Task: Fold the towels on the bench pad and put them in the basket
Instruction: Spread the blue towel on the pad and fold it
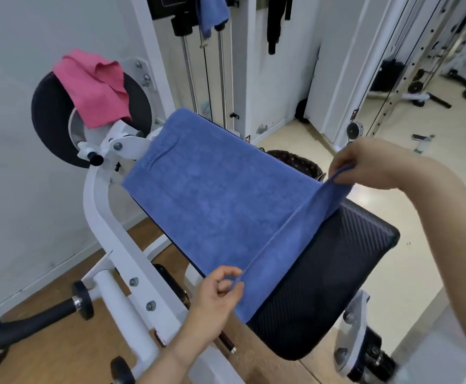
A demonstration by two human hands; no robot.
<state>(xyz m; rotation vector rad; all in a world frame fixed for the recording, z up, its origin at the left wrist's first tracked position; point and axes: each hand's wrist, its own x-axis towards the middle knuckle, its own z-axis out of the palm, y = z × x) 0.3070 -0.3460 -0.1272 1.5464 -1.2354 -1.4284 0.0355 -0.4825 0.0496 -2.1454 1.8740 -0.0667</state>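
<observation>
Left hand (215, 299) pinching the near corner of a blue towel (212, 200), right hand (370, 163) pinching the far corner, edge lifted between them, towel spread over the black bench pad (337, 275), pink towel (93, 87) draped on a round pad (50, 117), dark basket (295, 162) behind the bench

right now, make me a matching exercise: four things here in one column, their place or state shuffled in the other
1 blue towel
2 pink towel
3 basket
4 bench pad

a dark, partly hidden beyond the bench
b draped over a round black pad
c textured black surface, partly covered
d near edge pinched by left hand and right hand

Pairs: 1-d, 2-b, 3-a, 4-c
</observation>
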